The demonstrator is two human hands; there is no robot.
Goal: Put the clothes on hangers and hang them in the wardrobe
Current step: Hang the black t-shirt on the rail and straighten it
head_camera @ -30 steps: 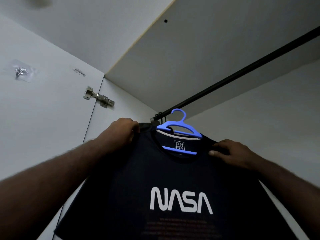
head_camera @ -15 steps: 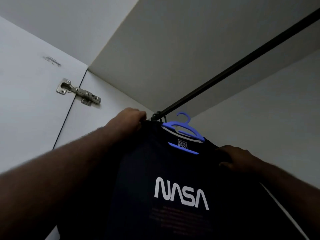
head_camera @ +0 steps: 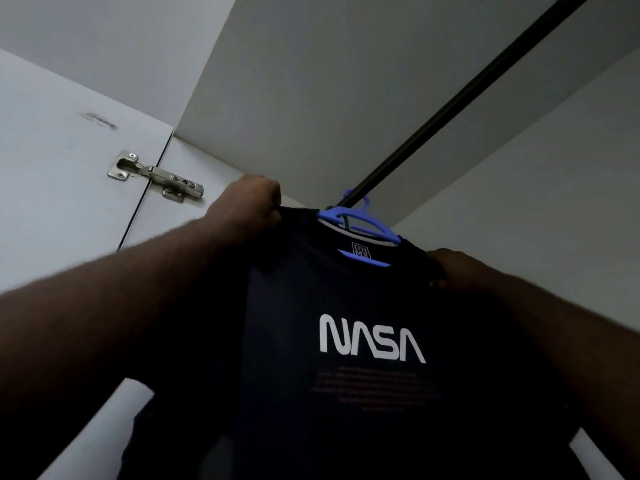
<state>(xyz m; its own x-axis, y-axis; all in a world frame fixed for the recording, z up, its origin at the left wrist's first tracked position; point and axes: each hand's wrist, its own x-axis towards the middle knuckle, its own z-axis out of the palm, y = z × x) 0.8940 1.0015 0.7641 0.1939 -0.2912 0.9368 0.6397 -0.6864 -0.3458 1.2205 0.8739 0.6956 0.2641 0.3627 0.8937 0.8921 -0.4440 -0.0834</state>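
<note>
We have the dark navy cotton T-shirt (head_camera: 346, 306) already on its blue plastic hanger (head_camera: 360, 221), hook at the far black metal wardrobe rail (head_camera: 450, 109), our left hand (head_camera: 249, 206) and right hand (head_camera: 453, 268) each gripping a shoulder, so only letting go seems left.
</note>
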